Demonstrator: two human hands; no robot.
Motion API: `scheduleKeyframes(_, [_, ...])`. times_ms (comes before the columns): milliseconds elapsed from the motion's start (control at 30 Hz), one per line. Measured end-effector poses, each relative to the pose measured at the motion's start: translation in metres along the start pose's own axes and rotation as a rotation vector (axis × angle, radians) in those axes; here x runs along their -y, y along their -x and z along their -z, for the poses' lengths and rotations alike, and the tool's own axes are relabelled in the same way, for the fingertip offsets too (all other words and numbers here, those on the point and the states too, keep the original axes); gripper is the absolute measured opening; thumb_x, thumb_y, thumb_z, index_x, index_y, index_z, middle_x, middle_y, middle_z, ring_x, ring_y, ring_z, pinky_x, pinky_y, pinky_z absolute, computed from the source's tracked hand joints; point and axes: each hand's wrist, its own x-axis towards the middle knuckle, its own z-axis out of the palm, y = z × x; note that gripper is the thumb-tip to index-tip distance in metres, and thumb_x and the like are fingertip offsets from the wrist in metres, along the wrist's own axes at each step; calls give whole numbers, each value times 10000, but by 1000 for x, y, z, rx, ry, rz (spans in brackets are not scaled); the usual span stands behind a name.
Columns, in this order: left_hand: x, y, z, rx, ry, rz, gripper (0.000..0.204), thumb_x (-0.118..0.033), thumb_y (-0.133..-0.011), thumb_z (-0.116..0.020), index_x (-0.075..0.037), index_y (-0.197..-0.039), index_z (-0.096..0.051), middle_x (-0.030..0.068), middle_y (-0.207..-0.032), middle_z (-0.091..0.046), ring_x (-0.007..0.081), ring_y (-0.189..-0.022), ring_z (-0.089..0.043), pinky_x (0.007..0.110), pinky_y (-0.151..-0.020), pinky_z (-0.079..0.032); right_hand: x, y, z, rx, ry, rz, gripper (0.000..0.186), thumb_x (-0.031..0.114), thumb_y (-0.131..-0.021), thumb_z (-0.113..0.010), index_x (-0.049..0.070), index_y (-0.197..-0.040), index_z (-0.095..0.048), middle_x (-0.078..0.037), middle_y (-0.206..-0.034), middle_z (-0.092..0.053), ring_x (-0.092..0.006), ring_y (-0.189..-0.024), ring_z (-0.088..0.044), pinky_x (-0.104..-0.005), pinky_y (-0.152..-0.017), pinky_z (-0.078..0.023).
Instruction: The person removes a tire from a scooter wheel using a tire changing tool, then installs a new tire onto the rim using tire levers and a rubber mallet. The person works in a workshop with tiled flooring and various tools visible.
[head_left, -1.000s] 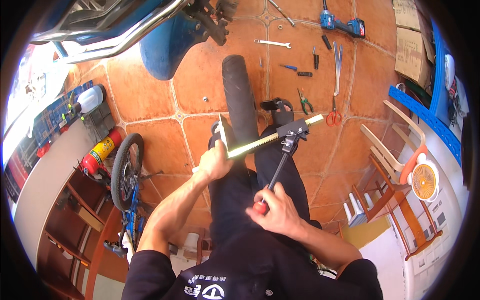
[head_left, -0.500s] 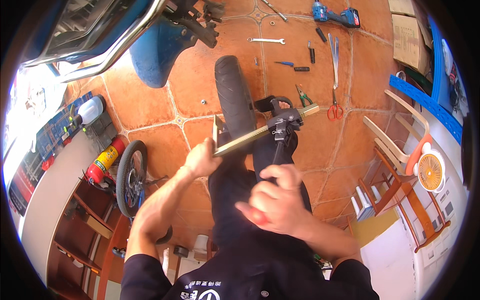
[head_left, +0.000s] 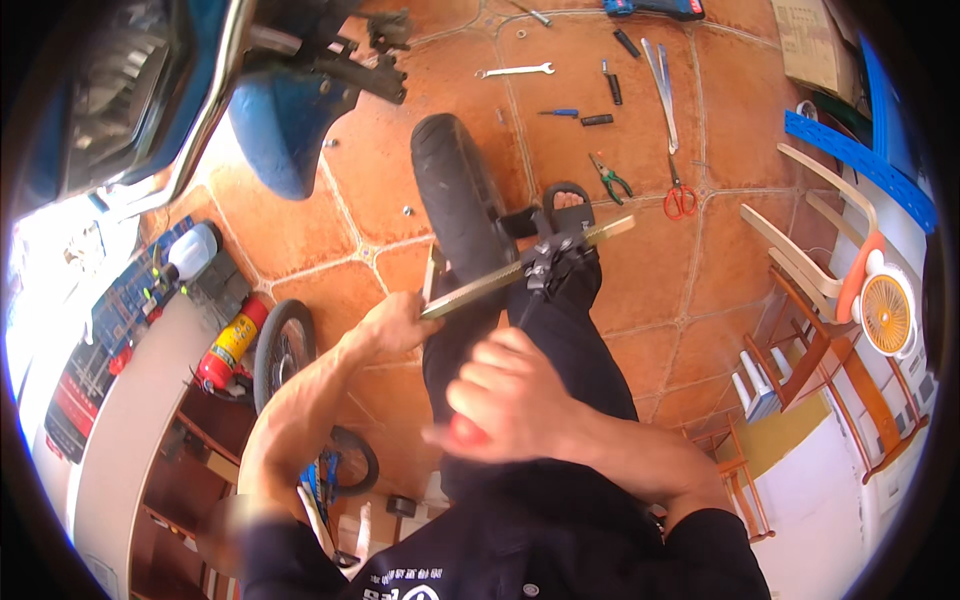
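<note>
Over our legs (head_left: 575, 365), near the tyre (head_left: 452, 185), our left hand (head_left: 395, 322) grips the metal bar tool (head_left: 475, 292), seemingly to steady it; our right hand (head_left: 510, 393) clenches its red handle (head_left: 467, 432), apparently for leverage.

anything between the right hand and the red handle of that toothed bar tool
Nothing visible: the right hand is closed around the red handle, and the left hand holds the left end of the toothed bar tool.
</note>
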Motion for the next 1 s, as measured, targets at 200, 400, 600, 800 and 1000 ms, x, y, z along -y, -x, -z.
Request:
scheduleKeyframes(200, [2, 10, -3, -29, 8, 42, 358, -333, -777, -639, 24, -782, -632, 245, -710, -609, 364, -727, -627, 432, -664, -480, -18, -10, 70, -229, -296, 58, 351, 254, -677, -729, 144, -531, -429, -12, -505, -379, -195, -463, -397, -332, -480, -321])
scheduleKeyframes(400, [6, 6, -10, -95, 8, -9, 312, -287, -762, -669, 21, -776, -619, 217, -641, -578, 320, -613, -593, 414, -591, -455, 11, -8, -42, 196, 205, -80, 357, 431, -734, -686, 142, -625, -506, -16, -566, -525, -183, -588, -529, -345, -649, -364])
scheduleKeyframes(600, [-7, 5, 4, 6, -66, 16, 346, -318, -776, -614, 28, -786, -636, 262, -727, -607, 400, -750, -620, 439, -667, -477, -6, -18, 46, 4, -242, -77, 328, 420, -780, -651, 136, -659, -540, -23, -595, -551, -210, -615, -566, -357, -663, -380])
scheduleKeyframes(800, [-7, 4, 9, 14, 83, 45, 347, -307, -739, -651, 29, -825, -641, 248, -715, -614, 359, -719, -627, 432, -654, -471, -5, -18, -72, 24, 291, -42, 314, 407, -752, -668, 137, -674, -528, -28, -616, -550, -184, -682, -565, -346, -655, -383])
scheduleKeyframes(1000, [-30, 6, 22, 31, -19, 20, 364, -314, -758, -644, 47, -798, -626, 238, -680, -604, 333, -657, -628, 417, -618, -468, -6, -23, 39, -285, -398, -68, 368, 373, -682, -755, 142, -615, -477, 4, -584, -487, -199, -540, -516, -326, -562, -365])
